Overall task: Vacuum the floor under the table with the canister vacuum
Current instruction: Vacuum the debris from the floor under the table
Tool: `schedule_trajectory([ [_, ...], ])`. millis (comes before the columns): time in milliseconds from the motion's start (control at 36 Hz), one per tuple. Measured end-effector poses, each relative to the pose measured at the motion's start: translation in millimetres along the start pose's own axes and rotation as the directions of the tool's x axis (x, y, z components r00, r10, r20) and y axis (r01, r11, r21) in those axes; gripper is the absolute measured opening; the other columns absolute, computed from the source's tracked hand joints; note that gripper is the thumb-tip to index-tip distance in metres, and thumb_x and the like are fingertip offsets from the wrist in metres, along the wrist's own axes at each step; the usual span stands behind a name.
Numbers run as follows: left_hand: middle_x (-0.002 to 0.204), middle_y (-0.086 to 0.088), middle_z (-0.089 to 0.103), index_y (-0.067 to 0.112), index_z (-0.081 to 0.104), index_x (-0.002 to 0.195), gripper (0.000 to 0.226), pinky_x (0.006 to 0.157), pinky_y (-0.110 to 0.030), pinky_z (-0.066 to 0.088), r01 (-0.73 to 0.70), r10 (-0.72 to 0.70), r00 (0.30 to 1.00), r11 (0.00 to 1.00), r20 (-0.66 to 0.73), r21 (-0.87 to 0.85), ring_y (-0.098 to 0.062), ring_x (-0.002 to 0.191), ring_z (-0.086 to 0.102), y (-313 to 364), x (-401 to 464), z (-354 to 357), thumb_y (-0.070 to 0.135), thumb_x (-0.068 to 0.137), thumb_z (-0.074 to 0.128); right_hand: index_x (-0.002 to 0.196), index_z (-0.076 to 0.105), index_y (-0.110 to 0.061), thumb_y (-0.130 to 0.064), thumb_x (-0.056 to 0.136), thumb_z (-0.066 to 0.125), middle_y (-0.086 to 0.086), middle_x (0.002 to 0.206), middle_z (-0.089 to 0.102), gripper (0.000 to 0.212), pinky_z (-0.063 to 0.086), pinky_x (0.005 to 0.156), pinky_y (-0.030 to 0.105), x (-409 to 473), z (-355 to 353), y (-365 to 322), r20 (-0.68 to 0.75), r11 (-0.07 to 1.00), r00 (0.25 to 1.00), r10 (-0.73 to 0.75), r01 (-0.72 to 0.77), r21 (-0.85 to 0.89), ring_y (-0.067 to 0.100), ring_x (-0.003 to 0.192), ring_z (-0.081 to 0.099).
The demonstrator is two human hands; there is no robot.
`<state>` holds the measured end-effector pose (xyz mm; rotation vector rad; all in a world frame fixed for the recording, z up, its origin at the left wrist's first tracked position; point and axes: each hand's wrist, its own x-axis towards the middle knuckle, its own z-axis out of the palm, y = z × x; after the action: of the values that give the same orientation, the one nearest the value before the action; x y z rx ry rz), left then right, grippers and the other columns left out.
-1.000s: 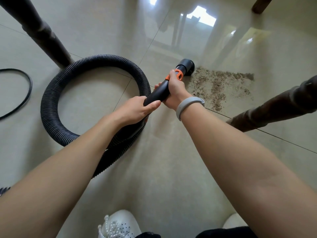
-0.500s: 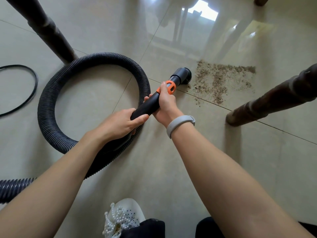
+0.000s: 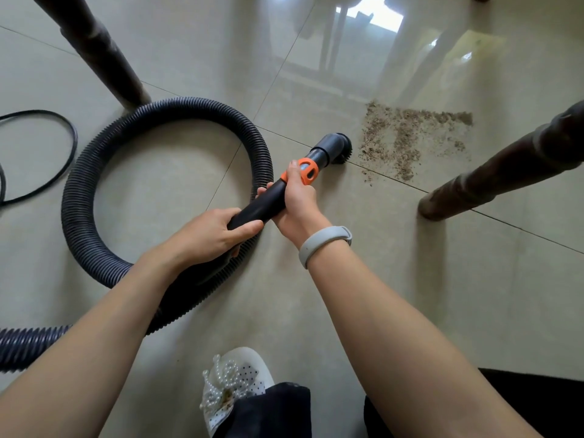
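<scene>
Both hands hold the vacuum's black handle tube (image 3: 264, 203). My left hand (image 3: 208, 235) grips its rear end where the ribbed hose (image 3: 82, 172) joins. My right hand (image 3: 297, 200) grips it further forward, by the orange collar (image 3: 308, 171). The round brush nozzle (image 3: 339, 148) touches the tiled floor just left of a patch of brown crumbs (image 3: 407, 137). The hose curls in a loop to the left and runs off the lower left edge. The canister is out of sight.
Dark wooden table legs stand at the upper left (image 3: 104, 58) and the right (image 3: 493, 175). A thin black cord (image 3: 68, 147) lies on the floor at far left. My white beaded shoe (image 3: 234, 384) is at the bottom, on glossy beige tiles (image 3: 410, 279).
The nozzle has been drawn back to the left, off the crumb patch, and sits just beside its edge. Both hands kept their grip. The view has shifted back, showing more hose.
</scene>
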<state>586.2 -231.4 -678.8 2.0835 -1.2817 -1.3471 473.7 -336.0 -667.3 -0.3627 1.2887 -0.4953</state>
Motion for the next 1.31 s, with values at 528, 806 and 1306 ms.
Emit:
schedule_trajectory([
  [528, 0.052, 0.011, 0.057, 0.024, 0.056, 0.073, 0.029, 0.059, -0.031, 0.044, 0.004, -0.008, 0.998, 0.998, 0.059, 0.069, -0.007, 0.045, 0.052, 9, -5, 9, 0.05, 0.087, 0.06, 0.083, 0.042, -0.01, -0.038, 0.098, 0.048, 0.012, 0.075, 0.053, 0.032, 0.053, 0.08, 0.042, -18, -23, 13, -0.074, 0.982, 0.997, 0.006, 0.008, 0.19, 0.023, 0.066, 0.057],
  [806, 0.056, 0.018, 0.057, 0.033, 0.053, 0.079, 0.052, 0.059, -0.029, 0.043, -0.021, 0.011, 0.999, 0.979, 0.05, 0.205, -0.009, 0.057, 0.058, 10, 3, 20, 0.081, 0.061, 0.045, 0.082, 0.042, -0.011, -0.041, 0.098, 0.047, 0.01, 0.076, 0.054, 0.034, 0.052, 0.076, 0.039, -16, -35, 14, -0.133, 0.967, 0.991, -0.003, 0.037, 0.254, 0.022, 0.068, 0.058],
  [1306, 0.054, 0.009, 0.062, 0.029, 0.052, 0.071, 0.042, 0.064, -0.036, 0.051, -0.008, 0.011, 0.999, 0.994, -0.03, 0.11, -0.015, 0.053, 0.061, 17, 17, 22, 0.07, 0.074, 0.048, 0.087, 0.043, -0.009, -0.041, 0.098, 0.045, 0.01, 0.076, 0.053, 0.034, 0.052, 0.064, 0.036, 9, -26, -9, -0.078, 0.996, 0.996, -0.031, 0.038, 0.083, 0.021, 0.061, 0.058],
])
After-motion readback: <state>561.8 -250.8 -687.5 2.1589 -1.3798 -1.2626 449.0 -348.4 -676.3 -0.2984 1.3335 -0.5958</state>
